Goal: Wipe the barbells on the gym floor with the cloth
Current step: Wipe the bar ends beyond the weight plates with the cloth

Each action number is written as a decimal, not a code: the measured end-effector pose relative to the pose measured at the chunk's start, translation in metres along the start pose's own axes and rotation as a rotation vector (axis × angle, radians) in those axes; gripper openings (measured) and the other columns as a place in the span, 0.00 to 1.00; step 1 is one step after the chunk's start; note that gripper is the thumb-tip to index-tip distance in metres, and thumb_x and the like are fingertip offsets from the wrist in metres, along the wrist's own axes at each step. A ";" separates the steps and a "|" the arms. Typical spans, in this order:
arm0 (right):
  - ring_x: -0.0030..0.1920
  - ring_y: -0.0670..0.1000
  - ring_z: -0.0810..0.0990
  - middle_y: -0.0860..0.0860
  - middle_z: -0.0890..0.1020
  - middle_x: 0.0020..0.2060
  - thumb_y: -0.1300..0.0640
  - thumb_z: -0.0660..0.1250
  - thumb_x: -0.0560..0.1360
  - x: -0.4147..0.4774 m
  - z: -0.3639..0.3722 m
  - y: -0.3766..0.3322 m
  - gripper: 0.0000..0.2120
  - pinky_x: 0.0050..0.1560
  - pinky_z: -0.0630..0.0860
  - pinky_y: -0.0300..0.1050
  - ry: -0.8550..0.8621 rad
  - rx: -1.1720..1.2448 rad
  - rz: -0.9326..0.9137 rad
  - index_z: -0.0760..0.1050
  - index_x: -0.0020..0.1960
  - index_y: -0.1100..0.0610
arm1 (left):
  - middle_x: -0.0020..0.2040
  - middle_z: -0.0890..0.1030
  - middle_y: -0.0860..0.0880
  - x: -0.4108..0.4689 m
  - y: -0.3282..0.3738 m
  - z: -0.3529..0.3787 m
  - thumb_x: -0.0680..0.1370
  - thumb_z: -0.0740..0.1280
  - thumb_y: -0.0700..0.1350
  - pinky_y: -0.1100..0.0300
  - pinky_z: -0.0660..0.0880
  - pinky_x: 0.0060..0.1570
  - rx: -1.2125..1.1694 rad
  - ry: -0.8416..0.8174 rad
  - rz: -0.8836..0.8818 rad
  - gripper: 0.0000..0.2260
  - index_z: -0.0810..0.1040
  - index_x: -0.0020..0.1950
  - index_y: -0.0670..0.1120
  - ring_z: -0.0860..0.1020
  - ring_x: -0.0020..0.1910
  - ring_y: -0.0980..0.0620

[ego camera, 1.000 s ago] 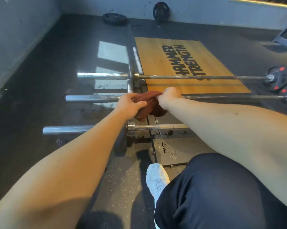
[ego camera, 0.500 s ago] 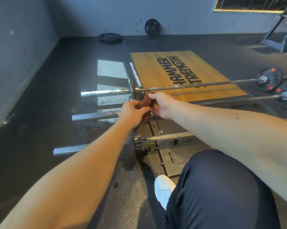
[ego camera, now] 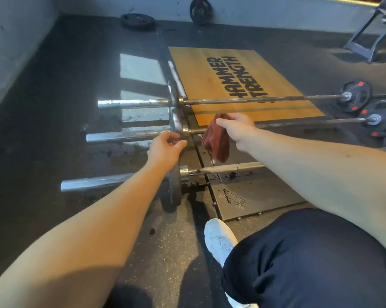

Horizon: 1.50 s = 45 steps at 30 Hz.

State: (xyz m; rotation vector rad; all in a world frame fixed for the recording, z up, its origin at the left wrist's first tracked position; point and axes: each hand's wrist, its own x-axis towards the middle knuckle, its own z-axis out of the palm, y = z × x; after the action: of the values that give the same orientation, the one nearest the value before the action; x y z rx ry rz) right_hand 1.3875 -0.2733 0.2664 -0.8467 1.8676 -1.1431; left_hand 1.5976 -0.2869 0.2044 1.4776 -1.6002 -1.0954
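To wipe well, the cloth (ego camera: 216, 141) would best be wrapped fully round the middle bar (ego camera: 125, 136) and drawn along it, the free hand steadying its end. The near bar (ego camera: 232, 168) lay just under the cloth's hanging end. The left hand (ego camera: 165, 150), loosely curled and empty, hovered by the middle bar. The right hand (ego camera: 238, 127) pinched the cloth's top, which dangled before that bar. The far bar (ego camera: 232, 100) lay beyond.
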 end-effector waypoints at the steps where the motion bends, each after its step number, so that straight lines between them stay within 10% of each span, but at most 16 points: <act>1: 0.50 0.51 0.80 0.53 0.83 0.53 0.55 0.73 0.78 0.001 -0.003 0.002 0.12 0.44 0.77 0.43 0.006 0.005 -0.003 0.78 0.60 0.53 | 0.50 0.81 0.57 0.001 -0.007 -0.001 0.77 0.73 0.53 0.42 0.74 0.66 0.042 -0.015 -0.006 0.12 0.79 0.59 0.53 0.80 0.53 0.52; 8: 0.53 0.55 0.81 0.53 0.82 0.53 0.52 0.74 0.78 -0.003 -0.006 -0.001 0.14 0.56 0.81 0.53 0.008 -0.074 -0.040 0.74 0.60 0.50 | 0.69 0.74 0.45 0.000 -0.038 0.004 0.78 0.72 0.56 0.42 0.69 0.68 0.566 -0.103 0.010 0.24 0.73 0.72 0.50 0.68 0.70 0.42; 27: 0.61 0.46 0.70 0.48 0.74 0.58 0.58 0.65 0.82 0.044 0.140 0.198 0.09 0.65 0.66 0.37 0.121 -0.362 -0.117 0.81 0.60 0.56 | 0.75 0.69 0.47 0.010 -0.145 0.045 0.80 0.65 0.53 0.37 0.64 0.71 0.275 -0.013 0.256 0.25 0.69 0.76 0.49 0.66 0.72 0.44; 32: 0.49 0.41 0.77 0.40 0.78 0.46 0.58 0.65 0.83 0.048 0.113 0.190 0.10 0.57 0.69 0.33 -0.001 -0.317 -0.050 0.83 0.60 0.54 | 0.74 0.70 0.47 0.006 -0.152 0.051 0.80 0.64 0.54 0.38 0.65 0.71 0.189 -0.007 0.275 0.25 0.69 0.76 0.49 0.67 0.72 0.46; 40: 0.64 0.50 0.71 0.48 0.74 0.62 0.59 0.66 0.81 0.046 0.138 0.210 0.13 0.69 0.70 0.46 -0.042 -0.490 -0.438 0.80 0.66 0.55 | 0.73 0.70 0.48 0.019 -0.165 0.046 0.81 0.64 0.56 0.45 0.63 0.70 0.245 -0.007 0.329 0.24 0.69 0.76 0.51 0.66 0.71 0.48; 45: 0.62 0.49 0.71 0.51 0.75 0.59 0.63 0.70 0.79 0.028 0.124 0.218 0.12 0.65 0.65 0.29 -0.103 -0.539 -0.522 0.82 0.62 0.60 | 0.72 0.70 0.48 0.014 -0.164 0.050 0.81 0.63 0.58 0.46 0.63 0.70 0.233 0.011 0.310 0.25 0.69 0.77 0.52 0.66 0.71 0.48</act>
State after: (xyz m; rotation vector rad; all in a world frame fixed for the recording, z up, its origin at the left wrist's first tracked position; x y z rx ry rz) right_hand 1.4505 -0.2651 0.0222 -1.7387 1.9506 -0.8582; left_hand 1.6187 -0.2936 0.0336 1.3158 -1.9236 -0.7453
